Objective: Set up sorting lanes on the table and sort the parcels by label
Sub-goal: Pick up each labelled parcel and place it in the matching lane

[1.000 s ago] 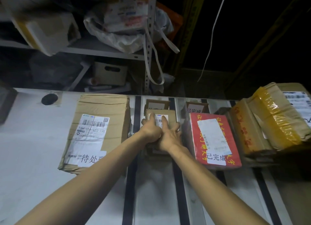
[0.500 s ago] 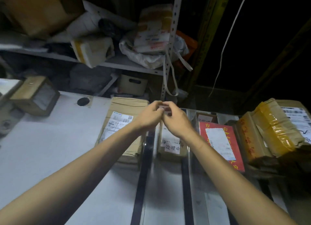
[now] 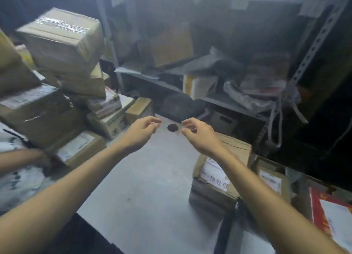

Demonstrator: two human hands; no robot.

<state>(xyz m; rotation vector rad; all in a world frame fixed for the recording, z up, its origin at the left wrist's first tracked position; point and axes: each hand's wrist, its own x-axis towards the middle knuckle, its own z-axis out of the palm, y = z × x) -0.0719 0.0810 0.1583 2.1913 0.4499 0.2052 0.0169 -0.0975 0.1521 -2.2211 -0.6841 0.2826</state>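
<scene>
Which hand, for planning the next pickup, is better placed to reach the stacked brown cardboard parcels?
Left, probably: the left hand hovers nearer the stacked brown cardboard parcels; the right hand sits farther away.

Brown cardboard parcel (image 3: pixel 219 170) w/ white label lies flat on table (image 3: pixel 142 177) to my R, touching black tape strip (image 3: pixel 225 234). Smaller labelled box (image 3: pixel 270 179) just beside it; red parcel (image 3: pixel 322 212) at far R. Unsorted boxes (image 3: pixel 62 42) stacked L, blurred.

Motion blur smearing the stacked boxes (image 3: pixel 62 42) at left; red parcel (image 3: pixel 329 213) cut by right edge, brown box (image 3: pixel 236 149) label half hidden behind forearm (image 3: pixel 251 185); shelf (image 3: pixel 209 99) contents hazy, another person's arm (image 3: pixel 21 157) cropped at left
</scene>
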